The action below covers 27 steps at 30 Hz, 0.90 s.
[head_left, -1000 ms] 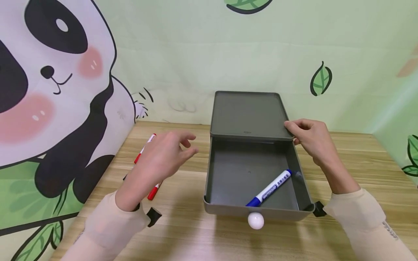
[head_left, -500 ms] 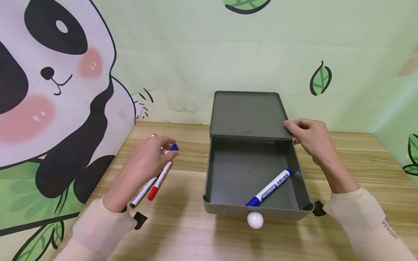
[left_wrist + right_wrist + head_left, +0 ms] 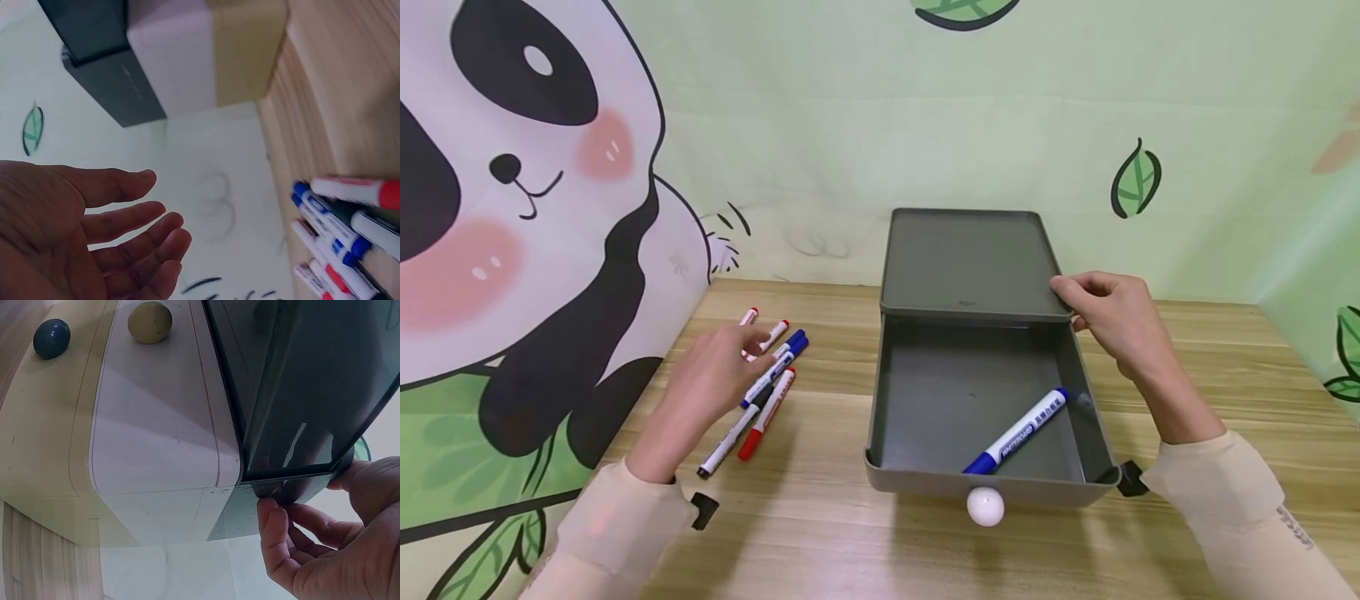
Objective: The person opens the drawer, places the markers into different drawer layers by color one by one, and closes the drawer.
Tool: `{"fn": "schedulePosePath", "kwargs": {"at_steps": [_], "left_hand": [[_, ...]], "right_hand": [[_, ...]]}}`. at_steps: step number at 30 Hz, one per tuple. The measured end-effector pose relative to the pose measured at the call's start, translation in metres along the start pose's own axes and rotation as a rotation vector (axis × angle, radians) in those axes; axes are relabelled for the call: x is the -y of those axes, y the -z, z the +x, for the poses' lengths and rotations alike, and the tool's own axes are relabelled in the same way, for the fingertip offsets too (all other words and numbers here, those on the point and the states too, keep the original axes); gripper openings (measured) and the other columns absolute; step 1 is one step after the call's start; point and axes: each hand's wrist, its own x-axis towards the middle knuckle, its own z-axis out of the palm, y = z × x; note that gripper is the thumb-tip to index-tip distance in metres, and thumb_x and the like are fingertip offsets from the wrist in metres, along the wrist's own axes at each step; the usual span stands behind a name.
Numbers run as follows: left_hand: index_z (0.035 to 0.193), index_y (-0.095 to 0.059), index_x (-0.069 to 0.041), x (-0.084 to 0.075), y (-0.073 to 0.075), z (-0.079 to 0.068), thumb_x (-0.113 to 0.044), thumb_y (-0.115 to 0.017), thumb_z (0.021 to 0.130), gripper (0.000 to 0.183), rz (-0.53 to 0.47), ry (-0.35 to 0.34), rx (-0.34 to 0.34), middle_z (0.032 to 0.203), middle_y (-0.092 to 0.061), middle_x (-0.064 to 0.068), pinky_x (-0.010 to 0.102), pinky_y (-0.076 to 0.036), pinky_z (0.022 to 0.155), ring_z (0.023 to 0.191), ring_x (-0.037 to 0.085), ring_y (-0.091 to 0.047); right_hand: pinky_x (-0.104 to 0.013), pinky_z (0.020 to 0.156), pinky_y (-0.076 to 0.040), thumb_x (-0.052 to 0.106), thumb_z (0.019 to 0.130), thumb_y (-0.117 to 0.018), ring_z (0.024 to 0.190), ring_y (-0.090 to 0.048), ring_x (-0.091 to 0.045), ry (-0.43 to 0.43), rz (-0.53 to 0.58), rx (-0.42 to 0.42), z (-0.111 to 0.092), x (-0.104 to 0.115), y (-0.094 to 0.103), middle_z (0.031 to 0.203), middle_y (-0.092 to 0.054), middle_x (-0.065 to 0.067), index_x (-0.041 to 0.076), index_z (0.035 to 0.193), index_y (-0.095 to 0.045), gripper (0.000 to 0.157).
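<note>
In the head view, my right hand pinches the right edge of the grey top of a small drawer unit. Its grey drawer is pulled out, with a blue whiteboard marker lying slantwise inside. To the left, my left hand hovers by several markers on the table, its fingers loosely bent around nothing. Among them are blue markers, a red-capped marker and a black-capped marker. The left wrist view shows the hand's palm apart from the pens.
Under the grey drawer, the right wrist view shows a white drawer and a yellow drawer, both shut, with round knobs. A white knob sticks out at the front. Behind the wooden table hangs a green printed backdrop.
My left hand has moved left, away from the drawer and over beside the loose markers, uncovering more of them. The right hand keeps its hold on the unit's edge.
</note>
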Motion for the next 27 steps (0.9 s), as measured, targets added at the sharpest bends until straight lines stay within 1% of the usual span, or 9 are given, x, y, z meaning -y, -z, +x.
{"fn": "schedulePosePath", "kwargs": {"at_steps": [3,11,14,19,23,27], "left_hand": [[0.128,-0.070,0.000,0.008,-0.005,0.004,-0.016,-0.070,0.097,0.035,0.015,0.023,0.007,0.113,-0.075,0.016,0.039,-0.049,0.064,0.093,0.034,-0.068],[0.125,-0.071,0.001,0.029,-0.021,0.014,-0.013,-0.070,0.097,0.032,0.023,0.032,-0.005,0.113,-0.074,0.018,0.041,-0.049,0.065,0.094,0.036,-0.068],[0.125,-0.071,0.001,0.035,-0.026,0.018,-0.013,-0.069,0.097,0.032,0.023,0.042,0.000,0.114,-0.074,0.018,0.042,-0.049,0.066,0.094,0.036,-0.068],[0.127,-0.070,0.000,0.046,-0.037,0.026,-0.015,-0.068,0.098,0.033,0.032,0.061,0.012,0.115,-0.074,0.018,0.046,-0.050,0.072,0.098,0.037,-0.068],[0.128,-0.070,0.000,0.053,-0.046,0.033,-0.016,-0.067,0.098,0.034,0.047,0.087,0.030,0.116,-0.073,0.017,0.046,-0.050,0.071,0.094,0.035,-0.067],[0.122,-0.072,-0.001,0.058,-0.056,0.039,-0.016,-0.068,0.096,0.030,0.065,0.089,0.030,0.109,-0.073,0.017,0.045,-0.049,0.066,0.086,0.033,-0.064]], "right_hand": [[-0.027,0.063,-0.049,0.044,0.101,-0.063,0.069,-0.062,-0.015,0.002,0.000,-0.005,0.000,0.000,0.000,0.091,-0.066,0.005,-0.002,0.113,-0.074,0.049],[-0.027,0.063,-0.048,0.045,0.101,-0.063,0.069,-0.062,-0.014,-0.001,0.005,-0.003,0.000,0.000,0.000,0.091,-0.066,0.005,-0.002,0.112,-0.073,0.049],[-0.027,0.064,-0.048,0.044,0.101,-0.063,0.069,-0.062,-0.014,0.002,0.009,-0.003,0.000,0.000,0.000,0.089,-0.066,0.005,-0.003,0.112,-0.073,0.049],[-0.028,0.063,-0.048,0.044,0.102,-0.063,0.068,-0.061,-0.014,-0.002,0.002,-0.006,0.000,0.001,0.000,0.090,-0.066,0.003,-0.002,0.113,-0.073,0.049],[-0.027,0.062,-0.047,0.044,0.102,-0.063,0.068,-0.061,-0.013,-0.005,0.000,-0.007,0.000,0.000,0.000,0.092,-0.066,0.002,-0.002,0.114,-0.073,0.049],[-0.027,0.061,-0.047,0.045,0.101,-0.063,0.068,-0.061,-0.013,-0.005,-0.002,-0.007,0.000,0.000,-0.001,0.091,-0.066,0.003,-0.002,0.114,-0.073,0.050]]}}
